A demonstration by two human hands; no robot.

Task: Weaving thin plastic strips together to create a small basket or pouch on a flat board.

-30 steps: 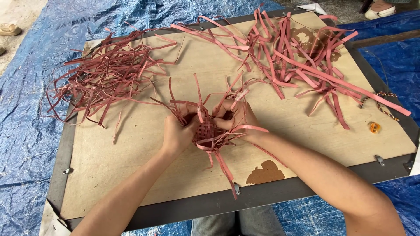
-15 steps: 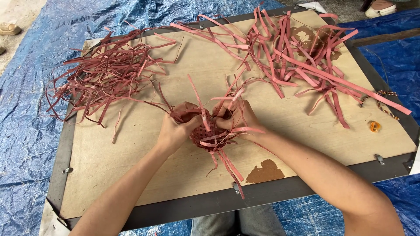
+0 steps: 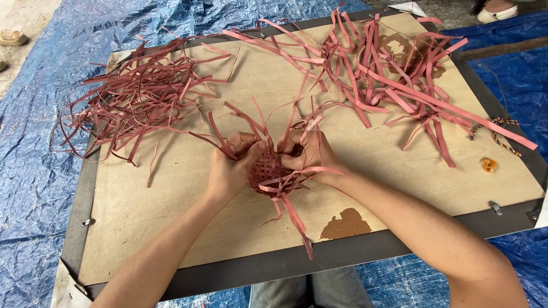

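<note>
A small woven piece [image 3: 267, 172] of pink-red strips sits between my hands over the middle of the wooden board [image 3: 171, 228]. My left hand [image 3: 231, 165] grips its left side, thumb pressed on the weave. My right hand [image 3: 308, 153] grips the right side, fingers curled over the rim with a strip across them. Loose strip ends [image 3: 294, 217] stick up above the weave and trail down toward the board's near edge.
A pile of thin pink strips [image 3: 140, 94] lies at the board's far left. A pile of wider strips [image 3: 394, 68] lies at the far right. A small orange object [image 3: 488, 165] and a braided cord [image 3: 502, 132] rest near the right edge. Blue tarp [image 3: 34, 171] surrounds the board.
Both hands have kept hold of the weave and turned it slightly; more of the woven face shows now, and the upright strips have shifted.
</note>
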